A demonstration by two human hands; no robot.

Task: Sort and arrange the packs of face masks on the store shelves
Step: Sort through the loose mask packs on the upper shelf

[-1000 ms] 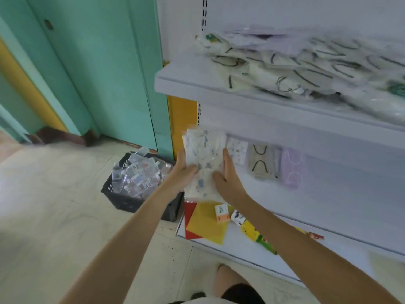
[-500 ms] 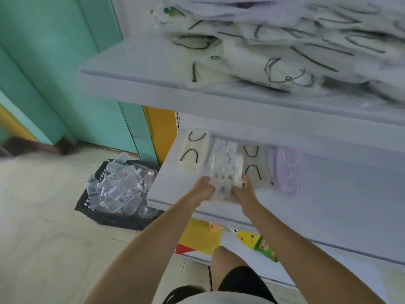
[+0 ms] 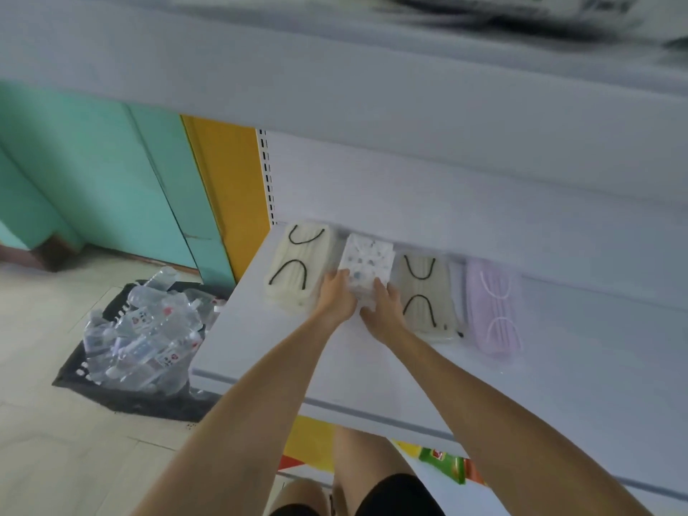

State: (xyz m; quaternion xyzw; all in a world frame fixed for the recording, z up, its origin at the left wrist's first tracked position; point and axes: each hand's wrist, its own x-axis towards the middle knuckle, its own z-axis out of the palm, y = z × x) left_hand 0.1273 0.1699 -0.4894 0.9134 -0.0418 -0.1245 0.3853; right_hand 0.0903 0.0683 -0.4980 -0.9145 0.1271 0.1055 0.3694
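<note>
I'm watching both forearms stretching out side by side over the middle shelf (image 3: 372, 370), wrists nearly touching; the left hand (image 3: 337, 296) is gripping the near left edge of the patterned mask pack (image 3: 368, 259), fingers curling onto its top; the right hand (image 3: 384, 310) is gripping the near right corner the same way; the pack is lying flat at the back of the shelf, sitting between the cream pack (image 3: 299, 266) and the beige pack (image 3: 428, 296), with a lilac pack (image 3: 492, 310) further right.
</note>
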